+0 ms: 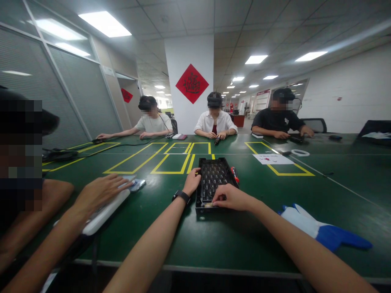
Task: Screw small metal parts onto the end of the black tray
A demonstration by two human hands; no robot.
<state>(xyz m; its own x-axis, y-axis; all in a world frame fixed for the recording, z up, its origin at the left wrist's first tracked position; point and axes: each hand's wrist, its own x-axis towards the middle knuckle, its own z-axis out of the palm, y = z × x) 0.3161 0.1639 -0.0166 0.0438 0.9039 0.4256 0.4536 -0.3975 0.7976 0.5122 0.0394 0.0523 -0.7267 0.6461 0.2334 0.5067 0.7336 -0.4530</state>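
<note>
A black rectangular case (214, 173) lies on the green table, its inside filled with rows of small shapes too dark to make out. My left hand (193, 182), with a dark watch on the wrist, grips the case's left edge. Over the near end of the case, my right hand (230, 197) has its thumb and fingers pinched together. Right by those fingertips is a small yellowish piece (208, 205) in the near left corner; whether they hold it or another small thing is hidden. A red-handled tool (235, 175) rests against the case's right side.
Blue and white gloves (317, 230) lie to the right. At left, a nearby person's hand (102, 191) touches a plastic packet (137, 185) beside a white device (106, 213). A paper sheet (273, 159) and a white ring (299, 153) are farther back. Three people sit opposite.
</note>
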